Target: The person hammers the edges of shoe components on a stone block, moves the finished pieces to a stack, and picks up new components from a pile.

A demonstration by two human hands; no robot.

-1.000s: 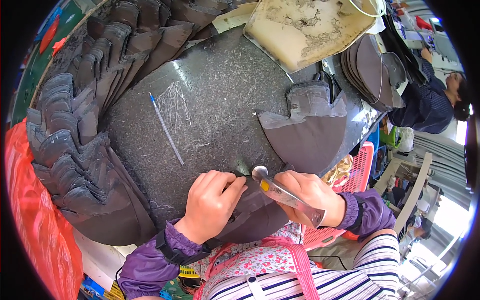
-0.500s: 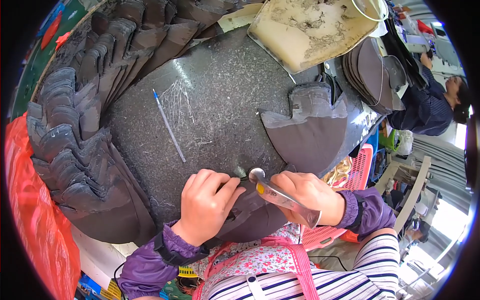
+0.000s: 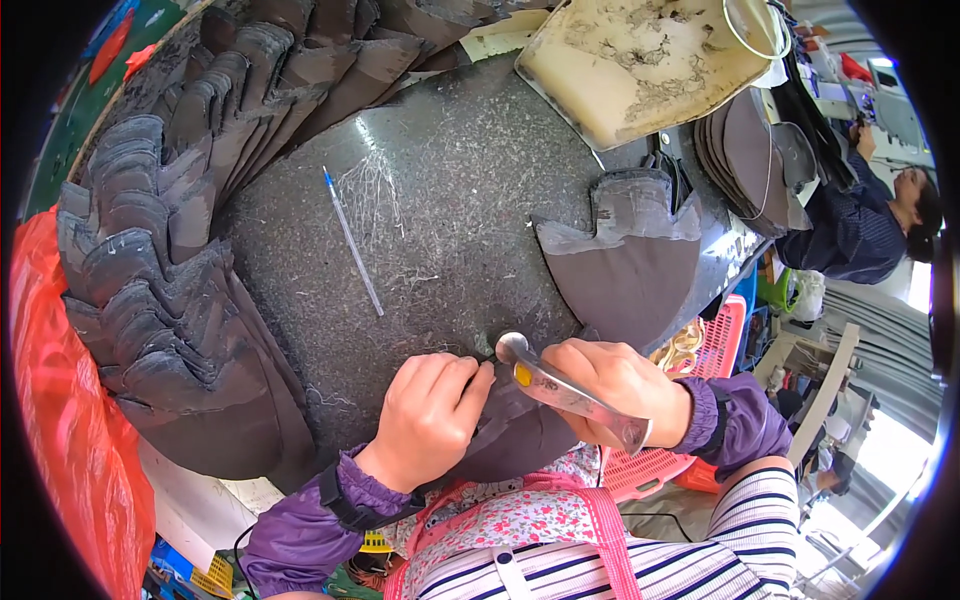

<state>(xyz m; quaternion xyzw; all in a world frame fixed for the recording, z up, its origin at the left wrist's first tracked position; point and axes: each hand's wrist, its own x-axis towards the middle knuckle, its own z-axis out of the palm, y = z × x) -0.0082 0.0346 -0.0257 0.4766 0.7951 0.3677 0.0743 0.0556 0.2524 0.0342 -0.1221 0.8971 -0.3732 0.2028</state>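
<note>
My right hand [image 3: 620, 385] is closed around a cobbler's hammer, its handle mostly hidden under the metal head [image 3: 575, 397]. The hammer's round face is by the worktop, close to my left fingertips; its flared end points back toward me. A dark brown cut piece [image 3: 520, 445], seemingly a shoe upper part, lies at the near edge under both hands. My left hand [image 3: 430, 410] has thumb and fingers pinched together at that piece's far edge. Beyond my right hand lies another brown piece [image 3: 625, 270] with a greyish notched edge.
Overlapping stacks of brown pieces [image 3: 160, 260] line the left and far sides of the dark worktop [image 3: 450, 230]. A blue-tipped pen [image 3: 352, 240] lies mid-table. Far right are a stained cream tray [image 3: 640, 75] and scissors [image 3: 668, 165]. A pink basket [image 3: 725, 335] stands right; another person [image 3: 860, 215] sits beyond.
The left fingers have drawn closer together and shifted slightly right at the piece's edge. The hammer stays low, nearly in place. The whole view has shifted a little.
</note>
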